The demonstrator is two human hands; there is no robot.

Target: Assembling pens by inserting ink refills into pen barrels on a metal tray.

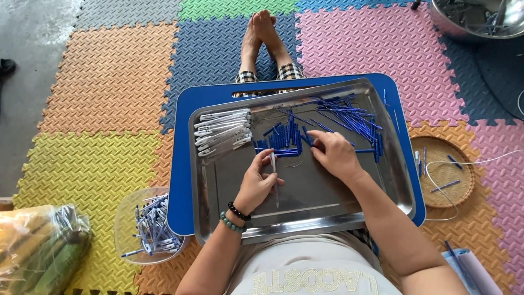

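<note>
Pen barrel point(274, 170), white and slim, stands pinched in the grip of the left hand point(256, 186) above the middle of a steel tray point(305, 210), its lower end hanging toward the tray's near edge. The right hand point(334, 155) reaches flat across to the heap of blue refills point(281, 139) at the tray's centre, fingers curled down on the pile; whether its grip has closed on one cannot be told.

Judging by the layout, the step in hand looks like pen assembly: a barrel is held ready while a refill is being picked out. The next move would call for lifting a single thin refill clear of its neighbours and lining its tip up with the barrel's open end, a fine, two-handed alignment.

Counted: one barrel in hand; roughly eight to ten white pen bodies point(224, 130) laid in a neat row at the tray's far-left corner; blue refills in two groups, the central heap and a looser scatter point(349, 117) toward the far-right corner, too many and too overlapped to count exactly. One tray sits on one blue lap desk point(183, 180) across the person's legs.

Beyond it, on the foam floor mats point(103, 82), stand one clear tub of pens point(150, 226) at the left, one woven basket point(445, 175) with a few pieces at the right, and one steel bowl point(475, 19) at the far right.
</note>
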